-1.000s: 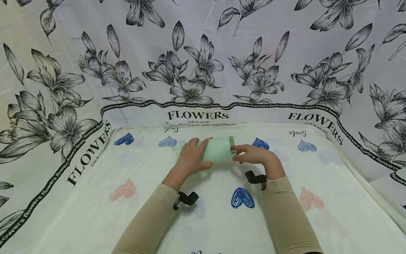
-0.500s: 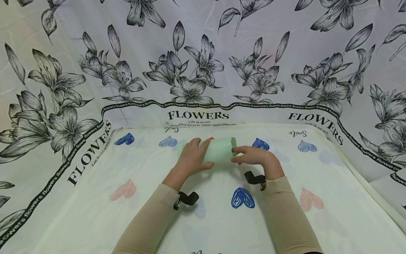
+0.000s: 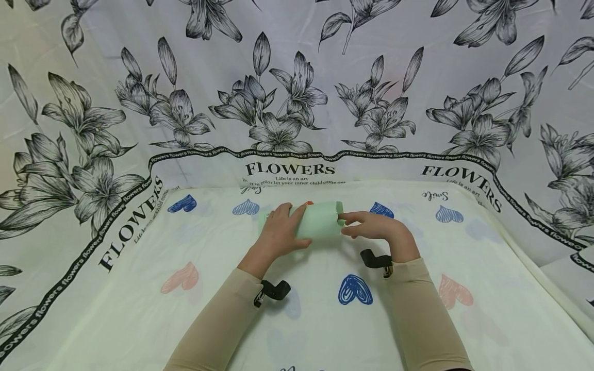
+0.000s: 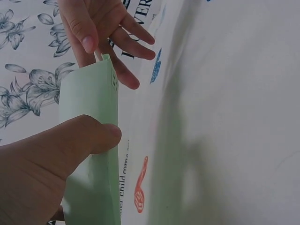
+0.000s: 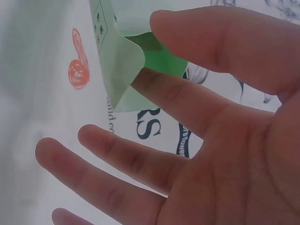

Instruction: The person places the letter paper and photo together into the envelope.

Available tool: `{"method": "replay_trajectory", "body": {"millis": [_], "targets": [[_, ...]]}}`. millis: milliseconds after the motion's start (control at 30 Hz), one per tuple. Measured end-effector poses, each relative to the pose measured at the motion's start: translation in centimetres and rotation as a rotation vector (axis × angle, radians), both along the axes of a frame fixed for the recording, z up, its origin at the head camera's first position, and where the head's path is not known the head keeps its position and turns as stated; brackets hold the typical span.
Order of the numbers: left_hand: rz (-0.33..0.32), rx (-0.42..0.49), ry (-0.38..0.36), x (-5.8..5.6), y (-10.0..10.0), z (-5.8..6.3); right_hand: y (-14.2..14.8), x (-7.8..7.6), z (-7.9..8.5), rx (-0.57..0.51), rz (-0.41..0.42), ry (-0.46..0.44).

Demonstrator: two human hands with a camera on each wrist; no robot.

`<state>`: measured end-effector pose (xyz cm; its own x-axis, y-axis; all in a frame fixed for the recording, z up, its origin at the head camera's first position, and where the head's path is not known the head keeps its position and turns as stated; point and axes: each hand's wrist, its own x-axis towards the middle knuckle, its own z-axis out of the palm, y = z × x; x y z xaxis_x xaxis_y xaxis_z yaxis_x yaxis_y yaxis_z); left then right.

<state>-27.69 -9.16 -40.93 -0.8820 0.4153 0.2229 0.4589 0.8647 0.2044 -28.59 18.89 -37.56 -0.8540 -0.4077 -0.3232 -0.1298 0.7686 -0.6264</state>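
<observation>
A pale green cardboard box (image 3: 320, 219) is held just above the white cloth, its right end open. My left hand (image 3: 280, 226) grips the box's left part, and in the left wrist view the thumb (image 4: 101, 138) lies across its near side. At the open end is my right hand (image 3: 373, 226). In the right wrist view, its index fingertip reaches behind an end flap (image 5: 124, 65) at the opening, and the thumb is beside the upper edge. The other fingers (image 5: 103, 187) spread loosely, away from the box. The box's inside is mostly hidden.
A white cloth (image 3: 315, 330) printed with blue and pink hearts covers the surface. Behind it rises a white curtain (image 3: 334, 123) with black flower drawings and lettering. Each wrist wears a black camera mount (image 3: 276, 290).
My right hand dips slightly left, then shifts back right at the box's open end, and the end flap moves a little. My left hand keeps its grip, almost still.
</observation>
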Motion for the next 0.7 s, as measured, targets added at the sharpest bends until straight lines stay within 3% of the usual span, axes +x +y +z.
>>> {"method": "replay_trajectory", "body": {"millis": [467,700], "targets": [[0.006,-0.045,-0.030,0.07,-0.09,-0.18,0.05,0.16,0.32,0.013,0.012,0.025],[0.004,-0.074,-0.092,-0.25,-0.54,-0.78,0.11,0.04,0.15,0.036,-0.004,0.027]]}}
